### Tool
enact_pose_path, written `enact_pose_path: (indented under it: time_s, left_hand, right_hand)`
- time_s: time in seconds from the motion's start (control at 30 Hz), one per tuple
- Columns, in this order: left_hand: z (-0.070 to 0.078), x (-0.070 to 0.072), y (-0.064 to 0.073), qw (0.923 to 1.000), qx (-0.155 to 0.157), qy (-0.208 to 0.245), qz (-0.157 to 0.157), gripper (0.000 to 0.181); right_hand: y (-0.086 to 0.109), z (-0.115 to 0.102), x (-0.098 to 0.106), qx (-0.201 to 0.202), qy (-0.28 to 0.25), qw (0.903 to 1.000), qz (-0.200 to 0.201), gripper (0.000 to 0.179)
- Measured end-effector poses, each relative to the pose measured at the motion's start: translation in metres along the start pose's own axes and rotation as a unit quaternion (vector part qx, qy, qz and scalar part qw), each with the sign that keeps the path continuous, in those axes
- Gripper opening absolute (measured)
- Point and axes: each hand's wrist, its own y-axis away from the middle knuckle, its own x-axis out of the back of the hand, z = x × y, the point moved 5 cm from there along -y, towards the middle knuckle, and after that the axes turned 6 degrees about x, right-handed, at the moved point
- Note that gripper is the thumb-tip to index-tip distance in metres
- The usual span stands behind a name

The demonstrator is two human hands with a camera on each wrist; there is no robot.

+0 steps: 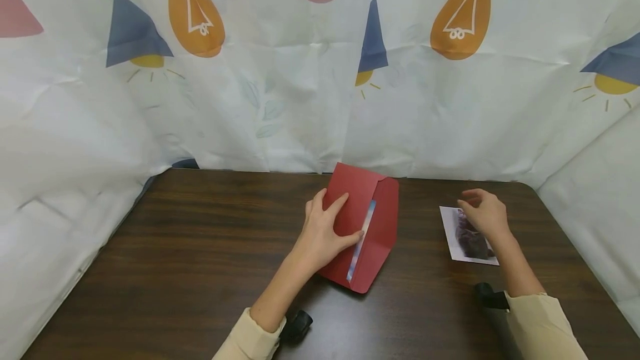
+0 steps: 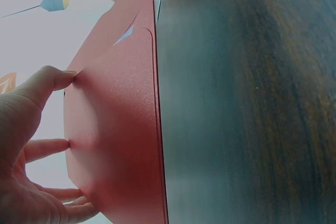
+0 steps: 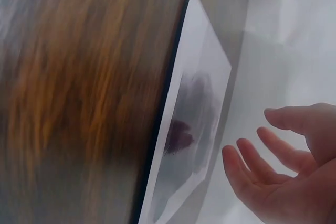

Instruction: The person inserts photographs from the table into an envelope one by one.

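Observation:
A red envelope [image 1: 353, 188], its flap unfolded to the right, lies at the middle of the table. From its mouth shows the blue and white edge of a card [image 1: 369, 221]. My left hand [image 1: 321, 234] rests on the envelope with spread fingers, the thumb by the mouth. In the left wrist view, fingertips touch the red paper [image 2: 118, 114]. At the right, a photo print [image 1: 467, 238] with a white border and a dark, furry-looking subject lies flat. My right hand [image 1: 485, 216] hovers over it, fingers loosely bent and apart from the print [image 3: 197, 103].
The dark wood table [image 1: 200, 249] meets a white curtain [image 1: 300, 104] with printed lamps and bulbs at its back and sides. Black wrist cameras sit at the left wrist [image 1: 296, 326] and the right wrist [image 1: 490, 296].

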Motion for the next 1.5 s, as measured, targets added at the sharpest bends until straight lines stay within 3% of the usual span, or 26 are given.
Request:
enact_pose_path:
  time_s: [0.27, 0.6, 1.17, 1.5]
  left_hand:
    - [0.0, 0.0, 0.0, 1.0, 0.002, -0.001, 0.0, 0.077]
    - [0.001, 0.0, 0.001, 1.0, -0.006, -0.004, 0.002, 0.077]
    - [0.002, 0.002, 0.001, 1.0, -0.002, 0.004, -0.002, 0.076]
    - [0.001, 0.001, 0.002, 1.0, 0.0, 0.002, -0.002, 0.076]
  right_hand:
    - [-0.001, 0.014, 0.005, -0.009, 0.014, 0.9998, -0.005, 0.043]
    - [0.001, 0.026, 0.009, -0.048, 0.012, 0.9985, -0.023, 0.046]
    - [0.001, 0.042, 0.017, -0.048, 0.039, 0.9979, -0.021, 0.049]
    - [0.001, 0.05, 0.021, -0.073, 0.036, 0.9952, -0.055, 0.054]
